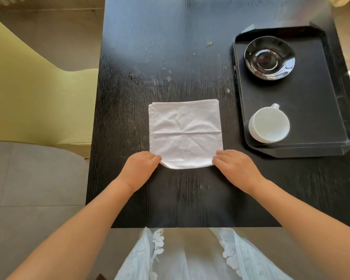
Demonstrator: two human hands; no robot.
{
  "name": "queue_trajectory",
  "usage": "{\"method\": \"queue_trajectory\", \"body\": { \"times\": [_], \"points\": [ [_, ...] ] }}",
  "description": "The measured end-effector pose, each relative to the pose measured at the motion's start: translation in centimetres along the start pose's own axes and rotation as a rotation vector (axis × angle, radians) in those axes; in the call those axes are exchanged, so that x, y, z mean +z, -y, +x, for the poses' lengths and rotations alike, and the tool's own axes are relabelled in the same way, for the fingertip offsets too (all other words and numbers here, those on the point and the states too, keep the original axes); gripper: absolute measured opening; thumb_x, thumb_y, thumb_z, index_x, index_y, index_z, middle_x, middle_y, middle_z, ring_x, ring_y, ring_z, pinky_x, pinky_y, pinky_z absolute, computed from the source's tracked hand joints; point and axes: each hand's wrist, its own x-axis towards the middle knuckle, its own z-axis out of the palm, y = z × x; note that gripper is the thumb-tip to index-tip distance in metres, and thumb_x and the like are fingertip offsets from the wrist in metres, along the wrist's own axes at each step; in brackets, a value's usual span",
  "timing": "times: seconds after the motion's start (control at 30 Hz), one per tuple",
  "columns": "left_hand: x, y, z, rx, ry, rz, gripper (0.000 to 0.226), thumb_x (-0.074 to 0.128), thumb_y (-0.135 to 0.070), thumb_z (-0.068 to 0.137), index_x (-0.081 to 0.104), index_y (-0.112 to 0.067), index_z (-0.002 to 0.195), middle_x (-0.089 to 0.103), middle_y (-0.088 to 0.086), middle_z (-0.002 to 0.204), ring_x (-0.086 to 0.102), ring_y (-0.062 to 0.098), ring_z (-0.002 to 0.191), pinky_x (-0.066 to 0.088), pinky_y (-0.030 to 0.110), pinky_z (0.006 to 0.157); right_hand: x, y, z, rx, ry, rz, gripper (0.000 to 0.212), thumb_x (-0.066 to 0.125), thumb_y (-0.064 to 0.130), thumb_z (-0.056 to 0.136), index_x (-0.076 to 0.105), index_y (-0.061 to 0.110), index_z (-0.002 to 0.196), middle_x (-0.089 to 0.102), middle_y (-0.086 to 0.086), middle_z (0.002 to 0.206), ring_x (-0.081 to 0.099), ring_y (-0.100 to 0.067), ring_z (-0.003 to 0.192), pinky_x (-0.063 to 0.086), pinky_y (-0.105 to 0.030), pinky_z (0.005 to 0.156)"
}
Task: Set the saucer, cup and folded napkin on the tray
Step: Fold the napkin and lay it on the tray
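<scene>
Napkin point(185, 134) corners pinched in hands point(141, 166)

The scene is viewed by one head-worn wide-angle camera, aimed steeply down and forward over the near edge of the dark table point(170, 57). The tabletop is seen from close above, its far edge cut off by the frame.
</scene>
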Motion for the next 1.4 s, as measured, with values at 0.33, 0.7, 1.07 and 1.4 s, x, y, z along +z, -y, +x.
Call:
{"method": "queue_trajectory", "body": {
  "times": [0.33,0.7,1.07,1.4],
  "points": [
    [-1.8,3.5,0.1,-0.314,0.231,-0.583,0.023,0.058,-0.018,0.091,0.068,-0.012,0.111,0.069,-0.001,0.109,0.059,0.003,0.091,0.043,0.016,0.083,-2.9,0.9,0.3,0.452,0.277,0.571,0.016,0.056,0.021,0.09,0.068,0.019,0.1,0.071,-0.001,0.084,0.064,-0.017,0.078,0.053,-0.032,0.074],
    [-3.5,4.1,4.3,-0.353,-0.224,-0.527,0.014,0.06,-0.011,0.088,0.07,-0.009,0.098,0.068,0.007,0.092,0.059,0.019,0.084,0.047,0.029,0.078,-2.7,-1.7,5.0,0.62,-0.114,0.534,0.007,0.061,0.011,0.084,0.068,0.009,0.084,0.065,-0.008,0.09,0.057,-0.022,0.085,0.05,-0.04,0.074],
    [0.4,4.5,8.8,-0.46,-0.357,-0.448,0.012,0.058,-0.01,0.089,0.068,-0.006,0.093,0.066,0.011,0.097,0.057,0.024,0.094,0.04,0.026,0.081,0.8,-1.8,7.1,0.786,-0.178,0.45,0.009,0.054,0.012,0.088,0.059,0.006,0.084,0.056,-0.011,0.094,0.051,-0.022,0.071,0.044,-0.036,0.06],
    [2.4,-1.2,6.6,-0.258,-0.285,-0.072,0.057,0.03,-0.024,0.093,0.018,-0.007,0.146,0.027,0.012,0.154,0.017,0.023,0.143,0.007,0.05,0.115,1.6,2.1,7.6,0.834,-0.282,0.155,0.046,0.046,0.007,0.086,0.043,0.009,0.132,0.043,-0.018,0.14,0.038,-0.036,0.13,0.034,-0.051,0.102]
  ]
}}
